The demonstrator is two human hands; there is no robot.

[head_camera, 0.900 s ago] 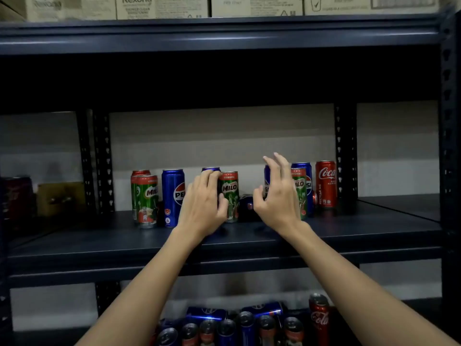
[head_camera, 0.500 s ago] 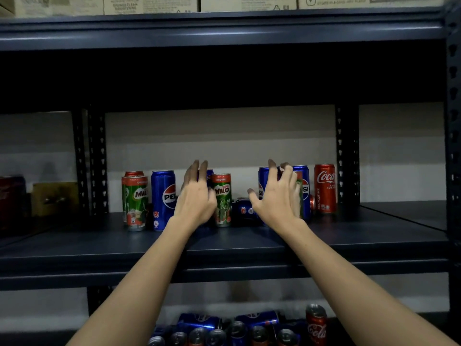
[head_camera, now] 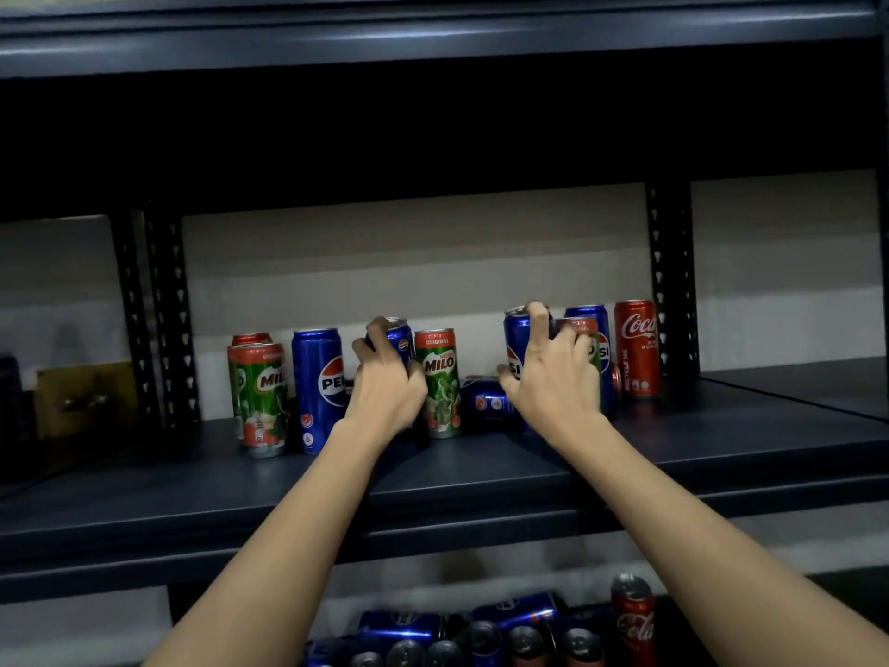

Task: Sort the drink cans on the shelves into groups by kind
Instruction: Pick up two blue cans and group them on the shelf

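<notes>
Drink cans stand on the dark middle shelf (head_camera: 481, 479). My left hand (head_camera: 387, 385) grips a blue Pepsi can (head_camera: 398, 335) between a tall Pepsi can (head_camera: 317, 387) and a green Milo can (head_camera: 440, 382). My right hand (head_camera: 553, 377) holds another Pepsi can (head_camera: 517, 337) between thumb and raised index finger. Its curled fingers cover a Milo can (head_camera: 579, 325). One Pepsi can (head_camera: 486, 402) lies on its side between my hands. At the left, a Milo can (head_camera: 257, 397) stands in front of a red can (head_camera: 250, 338). A Coca-Cola can (head_camera: 637, 349) stands far right.
The lower shelf holds several mixed cans (head_camera: 481, 637), some lying down, and an upright Coca-Cola can (head_camera: 632, 618). A brown box (head_camera: 72, 397) sits at the far left. Perforated uprights (head_camera: 671, 281) frame the bay, and the upper shelf's edge (head_camera: 433, 36) hangs overhead.
Both hands reached further in and went from spread fingers to curled grips. The left now wraps a Pepsi can, the right closed on the Pepsi can beside the Milo can.
</notes>
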